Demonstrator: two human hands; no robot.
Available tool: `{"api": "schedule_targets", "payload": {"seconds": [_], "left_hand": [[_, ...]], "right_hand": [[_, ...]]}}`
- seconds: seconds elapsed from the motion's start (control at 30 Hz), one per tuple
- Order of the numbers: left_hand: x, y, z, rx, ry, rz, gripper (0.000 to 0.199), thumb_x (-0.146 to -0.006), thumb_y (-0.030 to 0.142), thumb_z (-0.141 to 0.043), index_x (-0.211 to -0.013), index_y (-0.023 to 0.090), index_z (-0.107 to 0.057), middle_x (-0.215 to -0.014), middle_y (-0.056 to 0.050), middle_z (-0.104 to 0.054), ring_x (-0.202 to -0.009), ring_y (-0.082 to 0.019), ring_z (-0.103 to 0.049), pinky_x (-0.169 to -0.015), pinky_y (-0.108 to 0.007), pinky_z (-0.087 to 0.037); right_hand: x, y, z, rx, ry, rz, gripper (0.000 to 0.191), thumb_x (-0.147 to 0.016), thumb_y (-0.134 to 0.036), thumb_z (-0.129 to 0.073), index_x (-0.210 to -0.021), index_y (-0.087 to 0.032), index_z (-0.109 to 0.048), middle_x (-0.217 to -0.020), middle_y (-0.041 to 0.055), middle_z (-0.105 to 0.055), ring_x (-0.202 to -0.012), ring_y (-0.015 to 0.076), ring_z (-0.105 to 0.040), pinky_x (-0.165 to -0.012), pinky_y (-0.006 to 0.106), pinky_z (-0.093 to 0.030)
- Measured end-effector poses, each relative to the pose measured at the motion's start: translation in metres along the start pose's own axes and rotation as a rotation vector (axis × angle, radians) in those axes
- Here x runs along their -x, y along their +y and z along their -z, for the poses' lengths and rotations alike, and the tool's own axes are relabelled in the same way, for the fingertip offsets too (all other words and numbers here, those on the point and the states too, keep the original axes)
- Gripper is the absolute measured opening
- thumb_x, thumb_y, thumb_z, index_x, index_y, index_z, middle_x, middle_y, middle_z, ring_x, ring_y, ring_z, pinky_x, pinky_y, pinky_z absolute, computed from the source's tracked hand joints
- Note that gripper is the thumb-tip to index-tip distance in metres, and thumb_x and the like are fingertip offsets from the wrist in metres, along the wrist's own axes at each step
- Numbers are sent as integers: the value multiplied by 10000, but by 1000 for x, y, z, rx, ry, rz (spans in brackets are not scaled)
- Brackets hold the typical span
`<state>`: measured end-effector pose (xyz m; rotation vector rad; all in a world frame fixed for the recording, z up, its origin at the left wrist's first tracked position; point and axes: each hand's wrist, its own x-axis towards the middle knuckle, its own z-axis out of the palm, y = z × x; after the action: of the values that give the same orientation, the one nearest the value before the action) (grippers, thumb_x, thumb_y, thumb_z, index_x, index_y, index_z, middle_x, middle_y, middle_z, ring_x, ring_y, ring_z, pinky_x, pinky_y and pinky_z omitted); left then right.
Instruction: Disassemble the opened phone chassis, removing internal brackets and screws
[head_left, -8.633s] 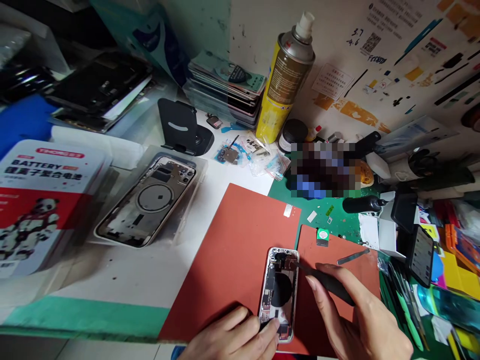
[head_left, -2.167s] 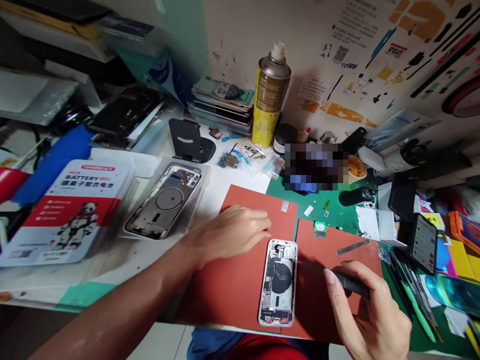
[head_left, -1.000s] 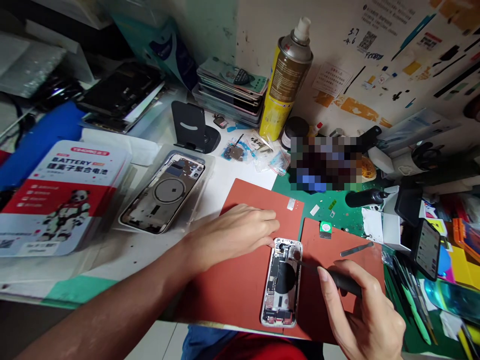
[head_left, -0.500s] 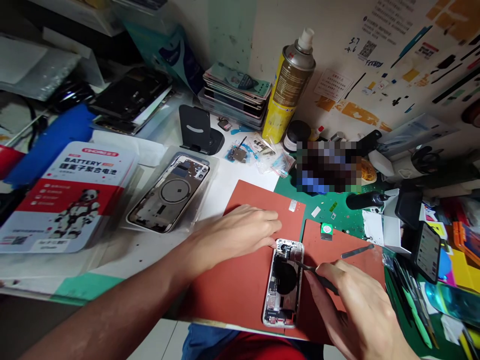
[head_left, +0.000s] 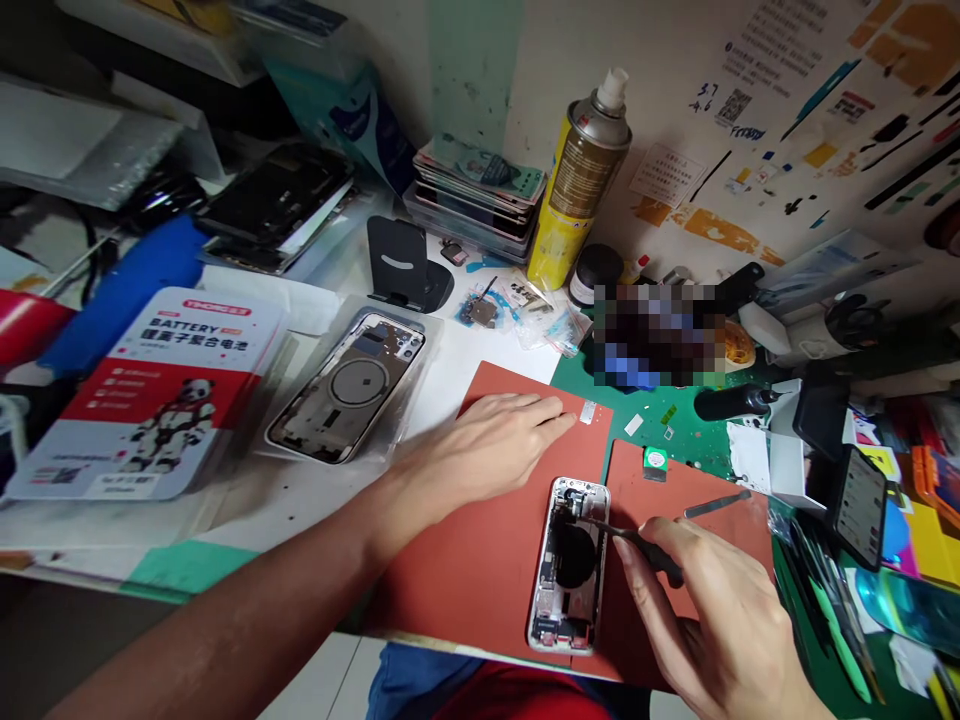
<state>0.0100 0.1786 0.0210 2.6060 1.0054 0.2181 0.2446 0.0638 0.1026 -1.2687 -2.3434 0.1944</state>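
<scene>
Head view: a dark tool was held at an open phone

The dark tool was pinched in the right hand, with its thin tip put at the top part of the open phone. The open phone was laid on the red mats. The left hand was held just past the phone's top end, fingers bent a little; whether anything was gripped under it could not be told. A small green box and a thin metal tool were set on the right mat.
</scene>
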Motion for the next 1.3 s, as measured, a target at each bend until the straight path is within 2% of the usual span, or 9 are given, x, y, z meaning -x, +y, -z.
{"api": "schedule_targets", "payload": {"seconds": [0.1, 0.27, 0.5, 0.7, 0.83, 1.0, 1.17, 1.3], "left_hand": [[-3, 3, 1, -47, -29, -2, 529, -1047, 80, -437, -1539, 242, -540, -1348, -76, -690, -1146, -281, -715, -980, -458, -565], [-4, 3, 2, -73, -47, -11, 439, -1042, 99, -432, -1429, 176, -625, -1291, -103, -695, -1140, -285, -706, -1026, -468, -552], [-2, -2, 5, -33, -37, -7, 472, -1014, 83, -426, -1426, 171, -638, -1199, -103, -698, -1076, -278, -718, -964, -456, -576], [-4, -5, 6, 21, 4, 4, 467, -1018, 89, -401, -1405, 142, -657, -1152, -115, -701, -1009, -272, -727, -872, -437, -593], [-3, -7, 5, 42, 58, 33, 382, -1072, 147, -392, -1275, 142, -716, -1128, -122, -708, -884, -227, -727, -795, -393, -581], [-1, -2, 8, 45, 58, 12, 346, -1122, 347, -475, -958, 166, -720, -879, -52, -704, -747, -201, -691, -678, -344, -508], [-1, 3, 10, 59, -4, -44, 160, -1055, 243, -605, -925, 181, -675, -838, -13, -715, -671, -178, -665, -601, -317, -430], [-1, 3, 9, 60, -21, -58, 194, -1067, 222, -566, -915, 181, -679, -868, -25, -726, -684, -187, -680, -591, -327, -420]], "right_hand": [[2, 1, 0, 16, 6, -8, 103, -1042, -101, -585, -1139, -127, -607, -842, 47, -706, -643, 130, -621, -619, 270, -523], [7, 1, 1, 22, 3, -22, 103, -1051, -115, -586, -1152, -128, -603, -858, 45, -716, -659, 118, -631, -652, 256, -537], [5, -1, 2, 33, -8, -37, 91, -1057, -126, -568, -1138, -155, -596, -850, 38, -718, -613, 120, -615, -607, 259, -532], [1, -1, 2, 10, -2, -43, 134, -1032, -146, -597, -1165, -135, -598, -863, 61, -697, -669, 149, -645, -605, 277, -544], [1, 0, 3, -2, -5, -25, 132, -1029, -125, -582, -1158, -144, -598, -839, 48, -682, -646, 143, -630, -585, 272, -525], [1, 2, 2, -7, -1, -52, 141, -1020, -127, -589, -1159, -151, -590, -853, 41, -689, -652, 133, -640, -608, 263, -542], [0, 1, 1, 11, 10, -52, 144, -1016, -113, -592, -1156, -146, -590, -856, 41, -696, -649, 126, -646, -602, 254, -532], [-2, -2, 0, 22, 14, -49, 149, -1016, -135, -596, -1164, -142, -592, -876, 51, -707, -682, 138, -673, -619, 260, -546]]}}
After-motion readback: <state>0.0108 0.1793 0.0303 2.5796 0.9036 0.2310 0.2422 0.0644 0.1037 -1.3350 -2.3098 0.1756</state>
